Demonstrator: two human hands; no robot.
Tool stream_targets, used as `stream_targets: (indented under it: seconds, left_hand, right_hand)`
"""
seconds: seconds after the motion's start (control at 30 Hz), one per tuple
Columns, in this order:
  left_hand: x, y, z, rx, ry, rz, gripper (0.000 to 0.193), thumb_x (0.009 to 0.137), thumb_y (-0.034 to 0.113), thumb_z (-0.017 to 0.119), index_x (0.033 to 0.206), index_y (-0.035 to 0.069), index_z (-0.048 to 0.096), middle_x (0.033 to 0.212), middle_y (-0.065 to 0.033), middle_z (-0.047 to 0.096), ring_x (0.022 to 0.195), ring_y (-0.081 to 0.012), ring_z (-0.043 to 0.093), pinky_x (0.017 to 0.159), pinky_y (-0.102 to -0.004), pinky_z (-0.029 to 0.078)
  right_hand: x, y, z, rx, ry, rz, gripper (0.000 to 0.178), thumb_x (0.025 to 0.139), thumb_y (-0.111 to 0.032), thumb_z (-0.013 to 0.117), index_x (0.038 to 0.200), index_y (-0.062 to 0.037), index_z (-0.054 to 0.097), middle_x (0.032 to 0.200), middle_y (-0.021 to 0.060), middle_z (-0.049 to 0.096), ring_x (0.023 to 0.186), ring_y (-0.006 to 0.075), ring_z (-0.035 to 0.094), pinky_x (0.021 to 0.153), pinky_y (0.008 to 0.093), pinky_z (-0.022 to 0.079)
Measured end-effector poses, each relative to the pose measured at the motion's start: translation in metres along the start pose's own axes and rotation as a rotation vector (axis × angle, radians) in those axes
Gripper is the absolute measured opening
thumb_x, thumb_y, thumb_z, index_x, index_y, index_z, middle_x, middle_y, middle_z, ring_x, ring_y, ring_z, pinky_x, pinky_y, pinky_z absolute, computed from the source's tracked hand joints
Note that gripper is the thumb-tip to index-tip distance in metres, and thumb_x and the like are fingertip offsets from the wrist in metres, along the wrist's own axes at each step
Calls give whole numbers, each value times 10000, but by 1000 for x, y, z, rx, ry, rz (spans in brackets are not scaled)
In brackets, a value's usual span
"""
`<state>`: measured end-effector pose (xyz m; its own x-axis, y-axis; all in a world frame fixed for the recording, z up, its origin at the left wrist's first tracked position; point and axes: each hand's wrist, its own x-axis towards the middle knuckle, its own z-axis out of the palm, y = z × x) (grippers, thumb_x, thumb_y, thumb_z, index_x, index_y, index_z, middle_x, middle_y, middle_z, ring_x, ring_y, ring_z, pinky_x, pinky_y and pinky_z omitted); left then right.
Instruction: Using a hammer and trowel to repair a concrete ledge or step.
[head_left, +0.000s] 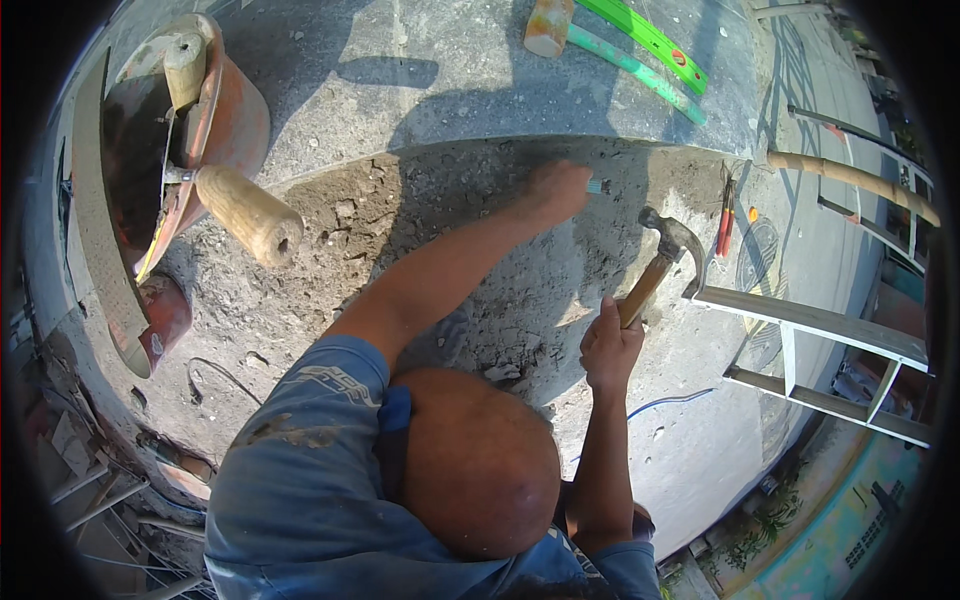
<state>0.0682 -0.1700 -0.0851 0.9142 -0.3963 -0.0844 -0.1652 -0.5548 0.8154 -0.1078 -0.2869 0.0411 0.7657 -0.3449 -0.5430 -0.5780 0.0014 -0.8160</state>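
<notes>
My left hand [560, 190] is closed at the concrete, against the edge of a dug-out strip of rough grey rubble [340, 220]. From its fingers pokes the end of a small pale-blue thing [599, 187]; its kind is mostly hidden by the hand. My right hand [612, 345] grips the wooden handle of a claw hammer [672, 242], nearer to me and to the right. The hammer's steel head is raised above the concrete, apart from my left hand.
An orange-red bucket [243, 115] with wooden-handled tools [247, 214] stands far left. Ahead lie a green spirit level [648, 42] and a teal-handled hammer [640, 72]. Red-handled pliers [726, 225], an aluminium ladder [810, 325] and a wooden pole [850, 178] are at right.
</notes>
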Motion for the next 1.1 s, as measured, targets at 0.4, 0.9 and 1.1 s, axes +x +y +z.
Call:
stream_targets:
  seconds: [0.4, 0.9, 1.1]
  left_hand:
    - [13, -21, 2, -57, 227, 262, 303, 681, 84, 760, 905, 9, 570, 856, -183, 613, 868, -383, 602, 746, -477, 475]
    - [17, -12, -7, -70, 191, 156, 343, 712, 74, 762, 1004, -7, 602, 908, -198, 634, 896, -378, 625, 757, -466, 491]
    - [20, -8, -6, -86, 184, 153, 327, 713, 80, 754, 993, -5, 609, 880, -205, 632, 867, -385, 625, 735, -469, 490]
  right_hand:
    - [-17, -132, -32, 247, 286, -549, 332, 974, -279, 553, 733, -135, 375, 516, -56, 293, 375, 23, 263, 292, 205, 170]
    - [9, -96, -7, 207, 228, -292, 300, 977, -285, 542, 779, -109, 403, 528, -56, 312, 395, 28, 277, 323, 215, 180]
    - [29, -44, 19, 240, 196, -413, 371, 976, -311, 520, 698, -109, 380, 509, -23, 373, 407, 67, 339, 360, 242, 250]
